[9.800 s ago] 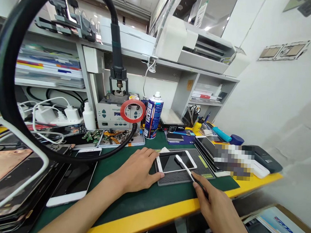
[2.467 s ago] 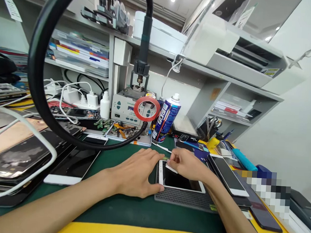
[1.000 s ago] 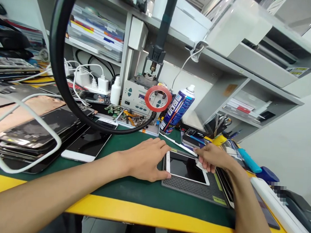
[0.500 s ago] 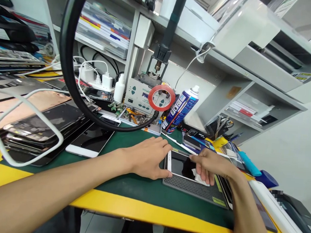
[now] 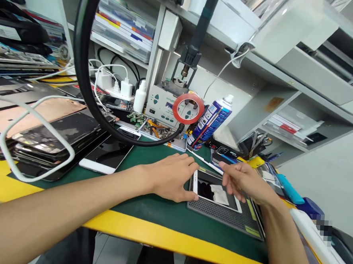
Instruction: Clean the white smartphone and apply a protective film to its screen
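Observation:
A white-framed smartphone (image 5: pixel 205 190) lies screen up on a grey textured pad (image 5: pixel 225 216). My left hand (image 5: pixel 175 179) grips its left end, with the thumb on the near edge and the fingers at the far edge. On the dark screen rests a small white cloth (image 5: pixel 220 195), spread out flat. My right hand (image 5: pixel 241 181) hovers over the phone's right end with its fingers loosely apart and nothing in them. That hand hides part of the phone's right side.
Left of my forearm lie another white phone (image 5: pixel 106 155), a white cable (image 5: pixel 36 115) and stacked phone parts (image 5: pixel 53 136). Behind stand a parts tray (image 5: pixel 176 143), a blue spray can (image 5: pixel 209 122) and a soldering station (image 5: pixel 163 103). A black-armed red ring (image 5: pixel 177 112) overhangs the green mat (image 5: pixel 159 214).
My right hand has let go of the white cloth and lifted off the screen, fingers opening. The cloth now lies flat on the phone. My left hand keeps its grip.

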`<state>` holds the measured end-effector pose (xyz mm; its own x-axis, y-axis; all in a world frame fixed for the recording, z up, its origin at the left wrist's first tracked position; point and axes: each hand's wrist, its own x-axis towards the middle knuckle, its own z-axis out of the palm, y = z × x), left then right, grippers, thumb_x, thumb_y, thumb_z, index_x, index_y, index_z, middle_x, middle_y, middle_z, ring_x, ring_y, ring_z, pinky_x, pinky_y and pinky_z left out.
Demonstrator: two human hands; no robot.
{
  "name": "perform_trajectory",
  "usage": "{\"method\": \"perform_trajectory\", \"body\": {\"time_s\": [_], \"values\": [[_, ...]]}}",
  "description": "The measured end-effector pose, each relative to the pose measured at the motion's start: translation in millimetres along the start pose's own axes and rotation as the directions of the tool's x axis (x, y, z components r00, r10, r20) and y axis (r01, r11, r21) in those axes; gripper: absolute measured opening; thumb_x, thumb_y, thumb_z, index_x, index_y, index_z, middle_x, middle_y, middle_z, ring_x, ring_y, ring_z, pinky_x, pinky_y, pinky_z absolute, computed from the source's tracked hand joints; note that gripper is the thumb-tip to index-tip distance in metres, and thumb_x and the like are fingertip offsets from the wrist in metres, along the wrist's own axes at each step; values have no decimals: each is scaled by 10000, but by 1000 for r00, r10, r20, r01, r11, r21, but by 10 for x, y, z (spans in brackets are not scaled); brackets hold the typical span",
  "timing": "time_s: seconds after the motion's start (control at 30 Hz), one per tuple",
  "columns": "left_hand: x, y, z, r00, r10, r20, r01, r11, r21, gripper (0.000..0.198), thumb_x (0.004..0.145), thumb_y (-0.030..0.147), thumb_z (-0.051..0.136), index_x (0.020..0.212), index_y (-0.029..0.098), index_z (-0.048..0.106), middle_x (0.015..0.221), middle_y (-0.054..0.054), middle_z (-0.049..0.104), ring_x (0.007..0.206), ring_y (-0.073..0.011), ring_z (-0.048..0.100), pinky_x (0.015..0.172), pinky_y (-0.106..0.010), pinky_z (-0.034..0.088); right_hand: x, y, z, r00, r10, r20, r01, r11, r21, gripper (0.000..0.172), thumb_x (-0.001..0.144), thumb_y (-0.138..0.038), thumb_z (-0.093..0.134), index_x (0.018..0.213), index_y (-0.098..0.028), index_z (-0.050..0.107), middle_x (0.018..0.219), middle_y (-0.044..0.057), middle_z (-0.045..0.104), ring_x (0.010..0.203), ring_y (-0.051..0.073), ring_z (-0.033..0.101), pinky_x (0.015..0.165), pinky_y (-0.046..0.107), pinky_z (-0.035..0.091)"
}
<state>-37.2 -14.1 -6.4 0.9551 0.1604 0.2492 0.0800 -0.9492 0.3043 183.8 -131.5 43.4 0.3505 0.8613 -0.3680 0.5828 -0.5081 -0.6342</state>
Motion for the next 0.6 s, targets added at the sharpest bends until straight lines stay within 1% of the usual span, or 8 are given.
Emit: {"method": "perform_trajectory", "body": {"time_s": [0.07,0.1,0.17,0.2,0.27,0.4,0.5,0.6], "values": [[0,1,10,1000,3,-6,-3,1000,0,709,866,623,559,1388,151,473,1190,-120,596,1105,-304,554,929,-406,443,-12,-28,18,998,-12,56,7,996,92,641,847,-710,510,583,-136,616,439,33,592,295,108,501,295,190,393],[1,4,9,1000,2,-7,-2,1000,0,707,865,619,563,1390,153,473,1185,-120,597,1104,-304,555,930,-406,443,-10,-40,44,995,-4,103,-6,996,91,642,849,-709,508,592,-132,625,452,47,609,317,131,538,311,208,430],[3,10,-1,1000,-2,-8,2,1000,1,703,865,610,571,1392,154,473,1180,-121,599,1108,-307,556,936,-410,442,7,-54,108,983,52,179,-55,998,12,639,858,-690,512,586,-124,631,468,74,631,340,160,578,331,232,469],[5,13,-9,1000,-4,-6,4,1000,2,702,865,607,572,1392,153,474,1180,-123,599,1111,-309,556,936,-412,442,20,-53,136,978,87,191,-82,996,-37,636,867,-674,512,575,-121,628,470,83,636,337,163,581,335,236,476],[7,18,-25,1000,-4,4,4,1000,4,705,868,608,569,1393,146,475,1186,-127,598,1114,-312,556,932,-414,444,50,-33,160,974,148,173,-132,986,-102,626,890,-636,501,555,-121,618,465,90,635,322,161,572,335,238,479],[7,21,-31,1000,-2,12,2,1000,6,701,867,609,571,1380,139,486,1182,-132,602,1105,-311,562,923,-404,445,119,48,86,973,222,60,-213,968,-129,596,939,-543,449,533,-133,596,451,97,625,323,180,582,314,256,481],[7,12,-14,1000,-1,-4,1,1000,8,700,859,615,574,1367,140,493,1184,-136,604,1112,-318,563,934,-408,440,167,83,30,975,223,-9,-222,968,-120,563,955,-499,424,543,-149,579,432,76,603,326,170,578,314,252,486],[11,-6,-11,1000,9,-13,-9,1000,-5,707,843,613,587,1364,145,493,1187,-137,609,1119,-323,569,956,-421,434,204,67,45,978,204,-37,-207,972,-110,531,961,-479,420,561,-160,562,432,55,592,324,147,563,324,236,485]]}}
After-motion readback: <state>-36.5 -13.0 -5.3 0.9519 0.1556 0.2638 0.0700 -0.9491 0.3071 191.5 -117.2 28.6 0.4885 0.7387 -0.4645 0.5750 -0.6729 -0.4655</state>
